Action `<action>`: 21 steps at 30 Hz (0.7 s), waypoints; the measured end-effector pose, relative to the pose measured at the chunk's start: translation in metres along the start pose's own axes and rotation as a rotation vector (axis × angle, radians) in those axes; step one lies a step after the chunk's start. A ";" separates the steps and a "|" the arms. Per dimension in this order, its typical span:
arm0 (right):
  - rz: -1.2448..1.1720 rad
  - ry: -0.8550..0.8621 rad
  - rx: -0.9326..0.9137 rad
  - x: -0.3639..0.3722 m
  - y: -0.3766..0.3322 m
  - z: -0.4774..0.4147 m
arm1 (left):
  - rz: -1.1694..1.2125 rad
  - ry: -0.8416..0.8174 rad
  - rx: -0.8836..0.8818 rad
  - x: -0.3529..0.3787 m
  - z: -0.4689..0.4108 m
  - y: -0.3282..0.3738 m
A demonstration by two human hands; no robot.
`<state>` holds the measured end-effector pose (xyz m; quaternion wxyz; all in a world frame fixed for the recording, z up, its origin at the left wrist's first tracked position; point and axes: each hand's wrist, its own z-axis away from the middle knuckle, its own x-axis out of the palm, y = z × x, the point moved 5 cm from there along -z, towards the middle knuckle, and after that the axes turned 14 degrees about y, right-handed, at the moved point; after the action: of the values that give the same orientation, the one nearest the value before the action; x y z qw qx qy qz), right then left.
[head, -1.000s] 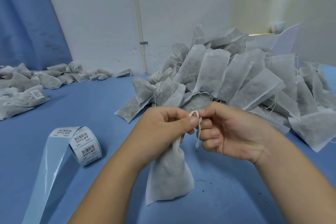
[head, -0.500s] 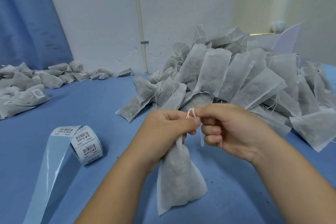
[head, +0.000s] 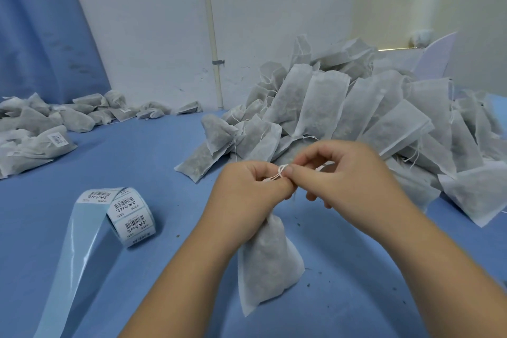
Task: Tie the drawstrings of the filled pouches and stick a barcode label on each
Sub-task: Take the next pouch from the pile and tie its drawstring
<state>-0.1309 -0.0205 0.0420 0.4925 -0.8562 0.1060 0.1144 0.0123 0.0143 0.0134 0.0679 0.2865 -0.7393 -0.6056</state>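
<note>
A filled white pouch hangs upright from my hands above the blue table. My left hand grips its gathered neck. My right hand pinches the white drawstring right at the neck, thumb against forefinger, where the two hands meet. A roll of barcode labels lies on the table left of my left forearm, its blue backing strip trailing toward me.
A big heap of filled pouches rises behind my hands and spreads to the right. Several pouches with barcode labels lie at the far left. White wall and blue curtain stand behind.
The pouch has swung right and its bottom has lifted slightly. My right hand's fingers have shifted up on the drawstring; the loop seen earlier has drawn small at the neck.
</note>
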 end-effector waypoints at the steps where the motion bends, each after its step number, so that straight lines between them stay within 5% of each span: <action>1: 0.023 0.007 -0.004 0.000 0.001 0.000 | -0.007 0.007 0.008 0.000 0.000 0.000; 10: 0.155 0.036 -0.065 -0.004 0.003 -0.003 | -0.010 -0.047 0.044 -0.001 -0.001 0.001; 21: 0.228 0.020 -0.066 -0.012 0.014 -0.012 | 0.249 -0.003 -0.208 -0.014 -0.010 -0.009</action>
<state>-0.1455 -0.0366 0.0403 0.4468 -0.8555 0.2037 0.1645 0.0314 0.0117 0.0114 0.1707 0.1831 -0.7026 -0.6661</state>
